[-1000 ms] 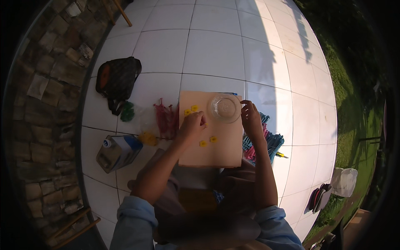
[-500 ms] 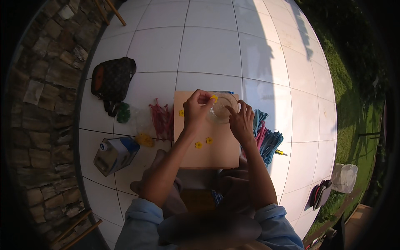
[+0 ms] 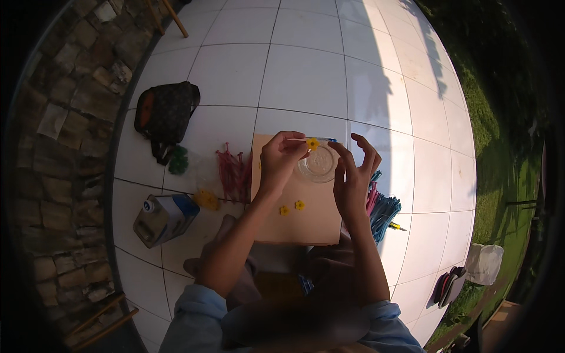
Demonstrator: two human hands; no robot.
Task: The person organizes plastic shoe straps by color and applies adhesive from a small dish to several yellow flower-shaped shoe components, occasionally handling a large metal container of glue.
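**Small yellow flower held over a clear dish**

Head view: the left hand (image 3: 281, 157) pinches a thin stick tipped with a yellow flower (image 3: 313, 143), just above a clear round dish (image 3: 318, 164) at the far end of a tan board (image 3: 294, 220). The right hand (image 3: 352, 179) hovers beside the dish, fingers spread, empty. Two yellow flowers (image 3: 292, 207) lie mid-board, seemingly still to be handled.

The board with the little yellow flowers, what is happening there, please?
A person sits on the tiled floor with a tan board on the lap. The left hand pinches a yellow flower on a thin stick above a clear dish. The right hand hovers open beside the dish. Two more flowers lie on the board.
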